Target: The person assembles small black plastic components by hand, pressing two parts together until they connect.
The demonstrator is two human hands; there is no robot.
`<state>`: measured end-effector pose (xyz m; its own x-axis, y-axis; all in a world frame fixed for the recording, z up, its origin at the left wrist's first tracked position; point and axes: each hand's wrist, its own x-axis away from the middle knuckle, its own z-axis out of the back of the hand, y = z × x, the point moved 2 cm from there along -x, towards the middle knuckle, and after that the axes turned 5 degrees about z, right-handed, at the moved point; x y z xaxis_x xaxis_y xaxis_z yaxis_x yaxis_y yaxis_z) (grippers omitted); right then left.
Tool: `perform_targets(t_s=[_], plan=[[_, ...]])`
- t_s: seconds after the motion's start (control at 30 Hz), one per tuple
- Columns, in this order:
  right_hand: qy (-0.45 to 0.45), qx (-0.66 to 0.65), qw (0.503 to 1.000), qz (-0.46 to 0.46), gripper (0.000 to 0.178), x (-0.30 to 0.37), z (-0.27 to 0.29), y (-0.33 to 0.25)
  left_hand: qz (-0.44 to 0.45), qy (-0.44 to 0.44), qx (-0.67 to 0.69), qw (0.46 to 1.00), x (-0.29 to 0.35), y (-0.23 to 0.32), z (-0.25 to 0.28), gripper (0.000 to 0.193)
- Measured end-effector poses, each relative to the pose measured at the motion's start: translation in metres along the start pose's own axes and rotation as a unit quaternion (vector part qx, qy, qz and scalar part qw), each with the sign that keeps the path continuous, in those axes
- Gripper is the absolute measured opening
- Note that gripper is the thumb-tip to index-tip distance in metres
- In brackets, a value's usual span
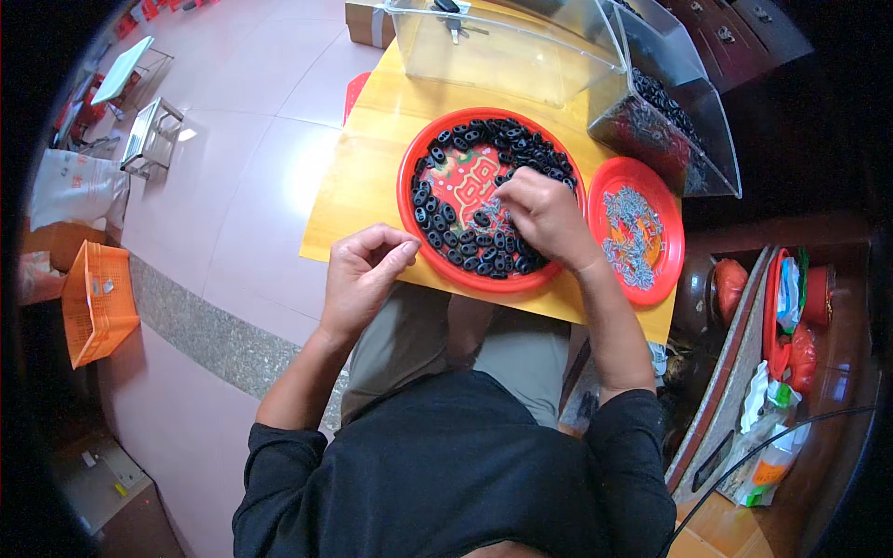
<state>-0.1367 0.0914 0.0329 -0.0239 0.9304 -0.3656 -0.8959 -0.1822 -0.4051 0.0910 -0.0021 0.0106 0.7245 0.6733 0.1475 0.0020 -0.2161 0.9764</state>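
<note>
I seem to be looking into a home room used as a small workshop. Glossy floor tiles (246, 84) spread beyond the yellow table's (358, 200) left edge, dark wooden drawers (726, 33) stand past its far right corner, and small black parts (448, 214) lie in bulk near its front edge.

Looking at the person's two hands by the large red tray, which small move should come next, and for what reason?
Probably the right hand should pick up one of the silver pieces inside the large red tray: its fingertips point down close to them, while the left hand is farther away, at the tray's left rim. I cannot tell whether either hand already holds something.
</note>
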Motion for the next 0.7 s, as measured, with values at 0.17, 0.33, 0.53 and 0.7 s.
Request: perform_targets(t_s=[0.17, 0.33, 0.53, 0.7], plan=[[-0.032, 0.030, 0.999, 0.010, 0.006, -0.003, -0.011, -0.014, 0.002, -0.010, 0.001, 1.000, 0.004, -0.005, 0.000, 0.008], [-0.013, 0.039, 0.999, 0.010, 0.005, -0.023, -0.023, -0.018, 0.019, -0.018, 0.006, 1.000, 0.006, -0.009, -0.003, 0.008], [-0.007, 0.074, 0.997, 0.015, 0.011, -0.055, -0.049, -0.018, 0.002, -0.034, 0.009, 0.999, 0.005, -0.015, -0.005, 0.008], [-0.015, 0.123, 0.992, -0.004, 0.009, -0.064, -0.055, -0.014, 0.010, -0.022, -0.001, 1.000, 0.008, -0.021, -0.003, 0.008]])
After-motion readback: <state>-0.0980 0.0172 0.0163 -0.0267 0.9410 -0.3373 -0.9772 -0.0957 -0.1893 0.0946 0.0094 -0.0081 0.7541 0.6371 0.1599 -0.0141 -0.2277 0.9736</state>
